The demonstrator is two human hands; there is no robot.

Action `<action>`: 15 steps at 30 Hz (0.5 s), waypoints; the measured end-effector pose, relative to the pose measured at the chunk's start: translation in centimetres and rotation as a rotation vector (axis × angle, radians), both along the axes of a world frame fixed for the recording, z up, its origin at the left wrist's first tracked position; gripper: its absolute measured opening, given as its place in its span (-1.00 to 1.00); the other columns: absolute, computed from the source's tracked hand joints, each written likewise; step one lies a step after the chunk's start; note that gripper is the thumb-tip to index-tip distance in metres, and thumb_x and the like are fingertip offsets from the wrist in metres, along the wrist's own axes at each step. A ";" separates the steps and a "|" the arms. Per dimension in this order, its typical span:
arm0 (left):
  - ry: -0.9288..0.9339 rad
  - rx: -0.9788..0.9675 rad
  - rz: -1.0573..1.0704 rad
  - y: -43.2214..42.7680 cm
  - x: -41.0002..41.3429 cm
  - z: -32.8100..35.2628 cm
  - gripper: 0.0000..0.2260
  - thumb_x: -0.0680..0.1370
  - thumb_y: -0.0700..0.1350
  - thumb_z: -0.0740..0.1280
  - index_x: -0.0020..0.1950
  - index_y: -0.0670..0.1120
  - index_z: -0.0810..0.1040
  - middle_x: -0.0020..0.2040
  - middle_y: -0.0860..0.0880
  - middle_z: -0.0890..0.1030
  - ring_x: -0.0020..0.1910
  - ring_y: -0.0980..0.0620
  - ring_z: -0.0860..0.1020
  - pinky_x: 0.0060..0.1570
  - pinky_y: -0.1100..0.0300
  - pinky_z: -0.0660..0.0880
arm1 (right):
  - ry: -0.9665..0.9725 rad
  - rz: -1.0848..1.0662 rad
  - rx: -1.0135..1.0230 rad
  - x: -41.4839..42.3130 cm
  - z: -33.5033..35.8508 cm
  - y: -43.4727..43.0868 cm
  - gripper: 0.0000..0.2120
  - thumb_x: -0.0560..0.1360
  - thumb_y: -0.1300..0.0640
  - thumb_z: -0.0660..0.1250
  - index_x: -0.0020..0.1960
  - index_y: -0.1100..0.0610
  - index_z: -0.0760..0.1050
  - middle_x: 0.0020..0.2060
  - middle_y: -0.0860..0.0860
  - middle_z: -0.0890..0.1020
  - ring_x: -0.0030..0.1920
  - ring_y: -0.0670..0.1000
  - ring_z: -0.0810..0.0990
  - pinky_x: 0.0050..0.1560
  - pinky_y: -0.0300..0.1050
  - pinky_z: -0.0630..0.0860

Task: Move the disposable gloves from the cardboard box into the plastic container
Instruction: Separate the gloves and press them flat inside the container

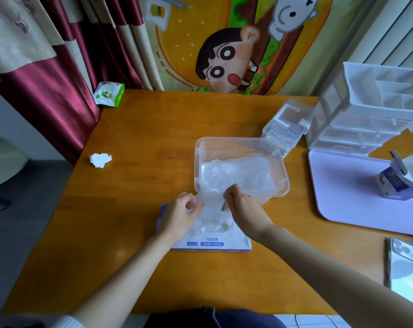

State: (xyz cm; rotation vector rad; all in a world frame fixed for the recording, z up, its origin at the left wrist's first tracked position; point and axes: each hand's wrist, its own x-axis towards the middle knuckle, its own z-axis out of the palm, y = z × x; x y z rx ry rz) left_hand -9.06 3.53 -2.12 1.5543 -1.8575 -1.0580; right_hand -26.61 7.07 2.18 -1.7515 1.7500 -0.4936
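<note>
Both hands pinch a clear wad of disposable gloves [209,204] above the cardboard box [212,242]: the left hand [180,215] on its left edge, the right hand [242,205] on its right. The plastic container [281,166], already holding gloves, stands just beyond on the surface [153,147], slightly right; the right hand's grip is nearer its rim.
</note>
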 end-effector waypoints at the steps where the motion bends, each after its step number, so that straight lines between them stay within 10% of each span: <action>1: 0.032 0.003 0.007 0.0 -0.1 0.2 -0.75 0.55 -0.04 0.35 -0.30 -0.04 0.42 -0.16 0.00 0.56 -0.19 0.09 0.52 -0.18 0.18 0.51 | -0.010 0.030 0.017 0.1 0.1 0.1 -0.85 0.64 -0.01 0.05 0.02 0.07 0.23 -0.07 0.01 0.63 -0.22 0.04 0.58 -0.19 0.01 0.54; 5: 0.129 0.057 -0.018 0.5 -1.0 1.1 -0.82 0.55 -0.09 0.35 -0.17 -0.04 0.38 -0.26 0.05 0.46 -0.25 0.14 0.44 -0.29 0.46 0.37 | 0.041 0.074 0.026 0.4 0.2 0.4 -0.81 0.57 -0.06 0.24 -0.04 0.05 0.32 -0.07 -0.01 0.63 -0.12 0.03 0.59 -0.20 -0.14 0.47; 10: 0.202 0.204 -0.163 0.7 -1.1 -0.1 -0.77 0.53 -0.09 0.38 0.17 -0.04 0.50 0.15 0.04 0.60 0.16 0.16 0.52 0.00 0.45 0.40 | 0.011 0.009 0.006 -0.2 0.6 -0.2 -0.82 0.59 0.16 0.20 -0.19 0.02 0.38 -0.24 -0.06 0.63 -0.29 -0.05 0.55 -0.40 -0.37 0.31; 15: -0.231 0.062 -0.154 0.7 -0.2 -1.6 -0.72 0.54 0.00 0.36 0.22 -0.02 0.51 0.20 0.01 0.57 0.08 0.09 0.53 0.10 0.25 0.49 | -0.097 -0.136 -0.008 -1.6 1.3 -0.8 -0.81 0.56 0.30 0.16 -0.15 0.13 0.48 -0.30 -0.11 0.61 -0.28 0.05 0.59 -0.38 -0.21 0.44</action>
